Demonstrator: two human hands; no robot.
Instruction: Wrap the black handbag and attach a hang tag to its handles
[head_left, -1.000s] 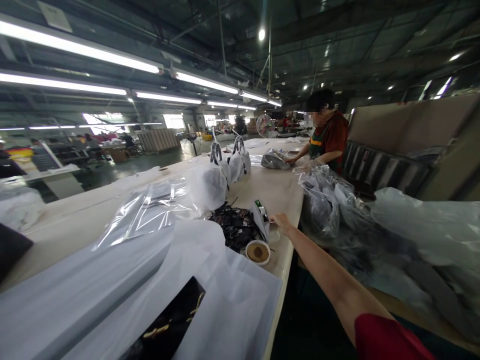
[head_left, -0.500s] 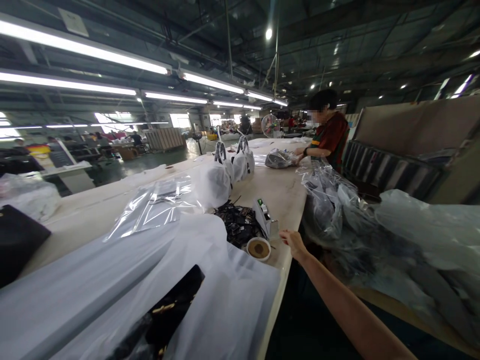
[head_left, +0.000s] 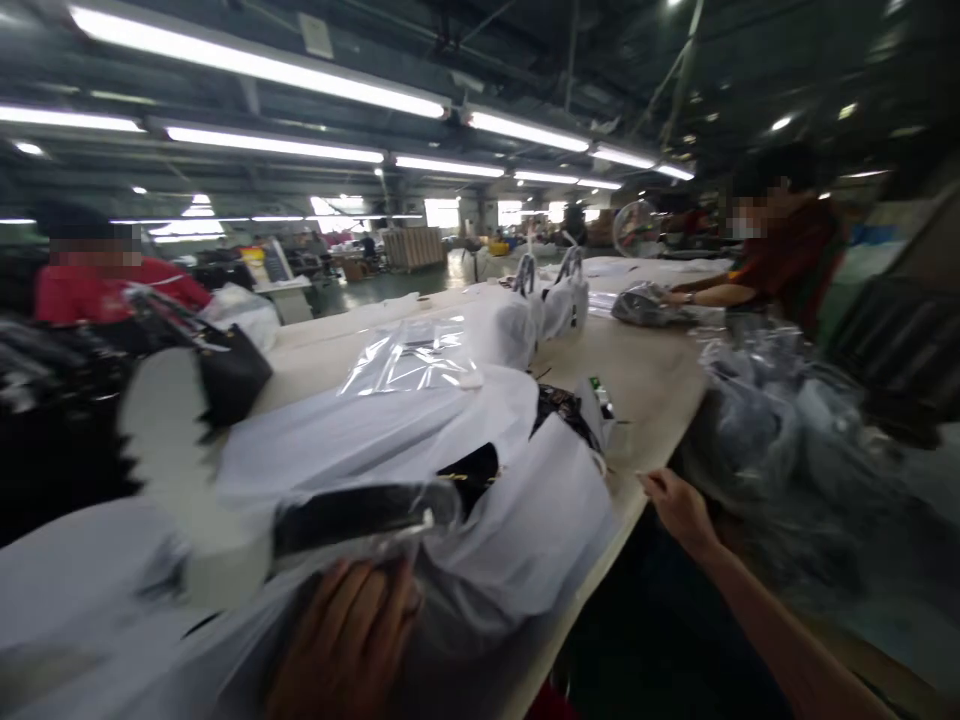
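My left hand (head_left: 349, 635) lies palm down, fingers stretched out, on translucent wrapping at the bottom centre. Just beyond its fingertips is a black item (head_left: 352, 515) in clear plastic. My right hand (head_left: 679, 510) is at the table's right edge, its fingertips pinched together; whatever is between them is too small to make out. White sheeting (head_left: 525, 530) spreads between the hands, with part of a black piece with gold marks (head_left: 472, 475) showing through. Beyond it are small black items (head_left: 562, 405) beside a white device (head_left: 596, 400).
Wrapped handbags (head_left: 517, 325) stand farther up the table (head_left: 652, 350). A black handbag (head_left: 236, 370) is at left, near a white jagged-edged piece (head_left: 169, 440). Clear plastic bags (head_left: 787, 400) heap at right. One person (head_left: 795, 240) handles a wrapped item; another (head_left: 112, 280) is at far left.
The view has turned left, so the scene sits farther right. My left hand has come into view, as have the jagged white piece and the person at left. My right hand stays pinched.
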